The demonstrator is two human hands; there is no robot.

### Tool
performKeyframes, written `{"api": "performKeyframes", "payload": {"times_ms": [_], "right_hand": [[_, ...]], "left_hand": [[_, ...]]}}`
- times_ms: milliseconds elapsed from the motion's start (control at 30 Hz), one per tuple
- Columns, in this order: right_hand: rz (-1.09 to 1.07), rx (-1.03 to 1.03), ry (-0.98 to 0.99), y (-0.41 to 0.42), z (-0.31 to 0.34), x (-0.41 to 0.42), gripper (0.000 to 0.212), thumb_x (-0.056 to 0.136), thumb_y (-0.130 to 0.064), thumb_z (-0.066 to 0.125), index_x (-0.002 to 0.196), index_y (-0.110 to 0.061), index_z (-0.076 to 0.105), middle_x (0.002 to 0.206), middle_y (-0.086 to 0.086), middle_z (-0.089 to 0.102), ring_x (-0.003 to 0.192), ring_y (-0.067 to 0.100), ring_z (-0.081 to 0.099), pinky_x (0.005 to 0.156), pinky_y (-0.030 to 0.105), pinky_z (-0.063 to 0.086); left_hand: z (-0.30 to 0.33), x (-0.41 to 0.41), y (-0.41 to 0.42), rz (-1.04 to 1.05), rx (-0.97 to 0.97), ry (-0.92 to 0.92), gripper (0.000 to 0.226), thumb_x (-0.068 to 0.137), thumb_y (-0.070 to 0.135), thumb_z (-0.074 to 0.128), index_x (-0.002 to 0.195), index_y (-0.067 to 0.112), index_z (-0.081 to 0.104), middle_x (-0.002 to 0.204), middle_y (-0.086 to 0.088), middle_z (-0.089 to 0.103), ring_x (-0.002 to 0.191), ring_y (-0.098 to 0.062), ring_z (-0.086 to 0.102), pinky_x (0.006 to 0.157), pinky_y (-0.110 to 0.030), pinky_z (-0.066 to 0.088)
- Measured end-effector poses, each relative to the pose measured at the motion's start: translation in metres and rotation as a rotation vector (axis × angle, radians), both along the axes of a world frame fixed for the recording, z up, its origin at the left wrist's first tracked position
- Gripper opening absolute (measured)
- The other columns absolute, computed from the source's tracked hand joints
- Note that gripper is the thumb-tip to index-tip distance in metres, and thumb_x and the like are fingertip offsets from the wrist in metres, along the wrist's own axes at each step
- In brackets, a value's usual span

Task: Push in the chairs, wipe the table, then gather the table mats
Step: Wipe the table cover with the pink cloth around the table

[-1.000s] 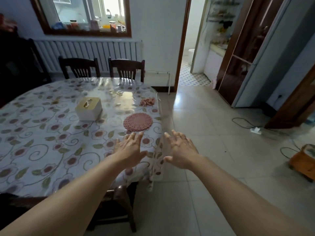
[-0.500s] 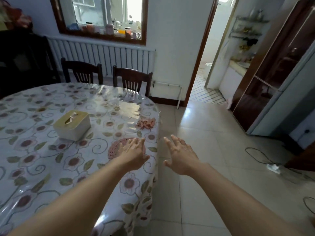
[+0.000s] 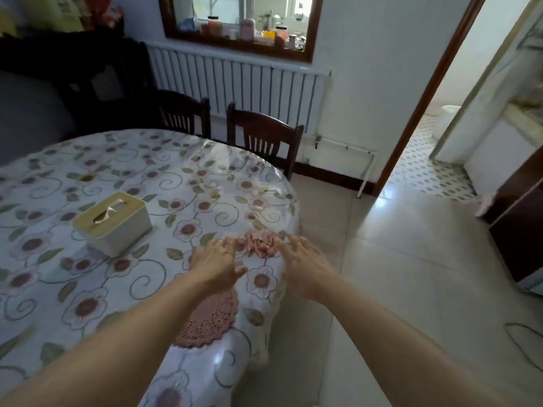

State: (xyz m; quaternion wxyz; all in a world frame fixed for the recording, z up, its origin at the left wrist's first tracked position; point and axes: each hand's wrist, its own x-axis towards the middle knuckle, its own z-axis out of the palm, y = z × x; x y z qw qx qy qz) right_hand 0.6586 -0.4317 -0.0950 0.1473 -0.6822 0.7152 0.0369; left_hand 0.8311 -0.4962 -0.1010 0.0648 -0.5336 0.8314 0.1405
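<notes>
Both the left hand [image 3: 216, 261] and right hand [image 3: 304, 267] reach open-fingered for the crumpled cloth [image 3: 260, 244] near the worktop [image 3: 88, 177] edge, where a clumsy grab could knock it onto the floor [image 3: 411, 259].

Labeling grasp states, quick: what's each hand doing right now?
Left hand: open, fingers spread beside the crumpled pink cloth, holding nothing.
Right hand: open, fingers extended at the cloth's other side, holding nothing.
</notes>
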Motion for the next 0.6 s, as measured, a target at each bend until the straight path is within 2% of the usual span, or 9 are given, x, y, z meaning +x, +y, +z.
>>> {"api": "performKeyframes", "payload": {"times_ms": [100,267,367,500,600], "right_hand": [[0.124,0.005,-0.034,-0.042,-0.014,-0.035,0.069,0.094,-0.026,0.049,0.15,-0.023,0.009,0.157,0.008,0.008,0.144,0.028,0.009,0.115,0.044,0.016],[0.292,0.12,-0.024,-0.093,-0.044,-0.067,0.067,0.094,-0.028,0.049,0.149,-0.023,0.011,0.158,0.01,0.004,0.144,0.032,0.006,0.116,0.049,0.017],[0.386,0.132,-0.067,-0.115,-0.071,-0.067,0.066,0.09,-0.033,0.055,0.146,-0.027,0.019,0.157,0.005,0.004,0.144,0.033,0.007,0.114,0.05,0.022],[0.515,0.147,-0.022,-0.142,-0.09,-0.063,0.067,0.092,-0.035,0.054,0.148,-0.023,0.02,0.158,0.008,0.002,0.144,0.033,0.001,0.117,0.051,0.009],[0.518,0.169,-0.034,-0.165,-0.113,-0.059,0.073,0.088,-0.034,0.057,0.148,-0.024,0.018,0.156,0.013,0.003,0.142,0.036,0.009,0.116,0.05,0.014]], "left_hand": [[-0.009,-0.022,-0.018,0.15,0.002,-0.028,0.074,0.091,0.055,0.042,0.149,0.02,0.01,0.157,-0.006,0.016,0.142,-0.025,0.018,0.113,-0.047,0.017],[-0.022,-0.049,-0.027,0.309,0.063,0.016,0.069,0.091,0.049,0.044,0.147,0.024,0.012,0.156,-0.004,0.017,0.143,-0.023,0.014,0.114,-0.052,0.01],[-0.025,-0.052,-0.041,0.377,0.075,-0.027,0.072,0.091,0.048,0.046,0.148,0.023,0.009,0.156,-0.003,0.016,0.143,-0.023,0.015,0.113,-0.047,0.013],[-0.032,-0.048,-0.067,0.475,0.105,-0.044,0.074,0.092,0.046,0.046,0.149,0.021,0.007,0.156,-0.004,0.015,0.142,-0.024,0.018,0.112,-0.047,0.015],[-0.051,-0.046,-0.089,0.488,0.118,-0.007,0.076,0.09,0.047,0.048,0.149,0.022,0.008,0.157,-0.003,0.016,0.142,-0.024,0.02,0.112,-0.048,0.015]]}}
